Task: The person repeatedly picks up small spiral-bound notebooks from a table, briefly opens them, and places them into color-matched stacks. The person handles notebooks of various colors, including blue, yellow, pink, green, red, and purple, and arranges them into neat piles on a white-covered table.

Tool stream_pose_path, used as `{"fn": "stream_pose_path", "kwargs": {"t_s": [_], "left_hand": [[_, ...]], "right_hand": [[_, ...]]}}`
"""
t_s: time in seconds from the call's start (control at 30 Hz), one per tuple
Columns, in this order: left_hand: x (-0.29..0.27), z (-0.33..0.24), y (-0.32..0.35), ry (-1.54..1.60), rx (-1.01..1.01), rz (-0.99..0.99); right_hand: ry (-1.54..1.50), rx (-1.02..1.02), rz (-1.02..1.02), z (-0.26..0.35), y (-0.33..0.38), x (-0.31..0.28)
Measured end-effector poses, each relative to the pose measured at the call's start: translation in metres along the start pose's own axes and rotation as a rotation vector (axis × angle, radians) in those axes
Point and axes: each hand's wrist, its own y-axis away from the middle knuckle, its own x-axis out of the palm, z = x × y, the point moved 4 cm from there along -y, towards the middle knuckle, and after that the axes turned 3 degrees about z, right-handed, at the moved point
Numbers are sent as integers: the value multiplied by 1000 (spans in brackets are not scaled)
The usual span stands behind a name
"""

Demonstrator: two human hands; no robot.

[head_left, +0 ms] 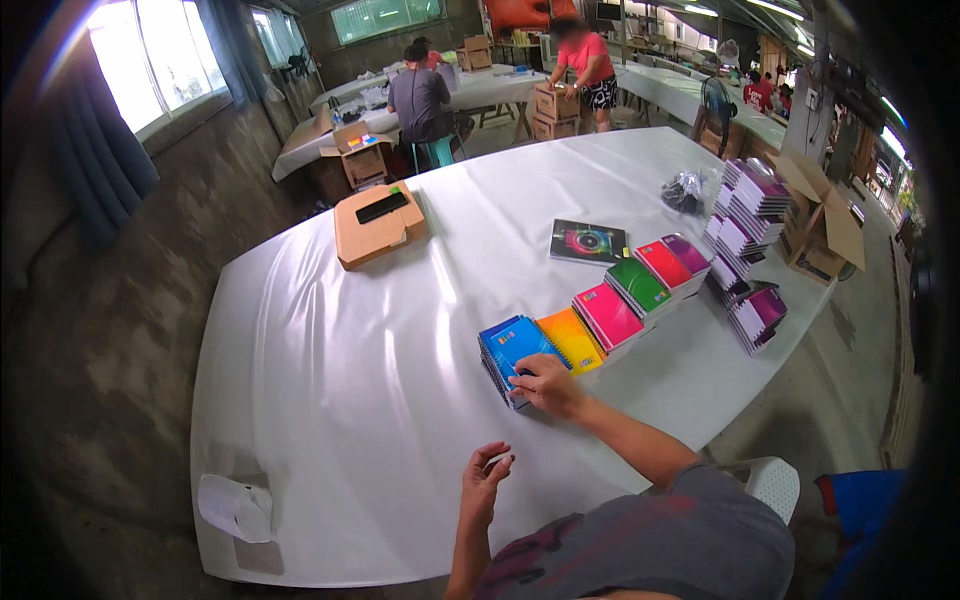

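A row of spiral notebook stacks runs diagonally across the white-covered table. At its near left end is a stack topped by a blue notebook (522,340), then come yellow (572,338), pink (608,315), green (638,284) and red (666,262) ones. My right hand (545,385) is at the near corner of the blue stack, its bent fingers pinching the top notebook's edge. Closer to me, my left hand (487,478) hovers over the table with fingers half curled and apart, nothing in it.
Behind the row lies a dark notebook (588,241). Tall stacks of purple-covered notebooks (745,215) and an open carton (820,225) stand at the right. A phone (381,207) rests on a flat cardboard box (372,235). A white roll (235,507) sits near left. People work farther back.
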Motion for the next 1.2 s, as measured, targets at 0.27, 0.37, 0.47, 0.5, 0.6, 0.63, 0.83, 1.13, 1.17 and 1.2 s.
{"fn": "stream_pose_path", "kwargs": {"t_s": [0.27,0.37,0.47,0.5,0.6,0.63,0.83,1.13,1.17,1.2], "left_hand": [[30,-33,-18,490,21,159],[41,-52,-26,873,18,336],[33,-35,-34,1041,-5,438],[27,-23,-33,994,-72,441],[12,-8,-24,866,-171,331],[15,-16,-11,841,-170,219],[10,4,7,834,-229,205],[33,-10,6,643,-216,17],[33,-11,-2,633,-216,38],[33,-12,-7,623,-204,66]], "right_hand": [[-247,161,-411,9,-26,-52],[-60,-186,-235,51,-21,-78],[51,-468,17,117,14,-72],[115,-479,144,128,28,-62],[-461,-398,131,106,21,-90],[-364,-326,91,79,18,-92],[201,146,319,-48,35,-79],[-6,250,220,-93,54,-50],[-129,274,77,-85,52,-62],[-245,288,-72,-76,44,-80]]}}
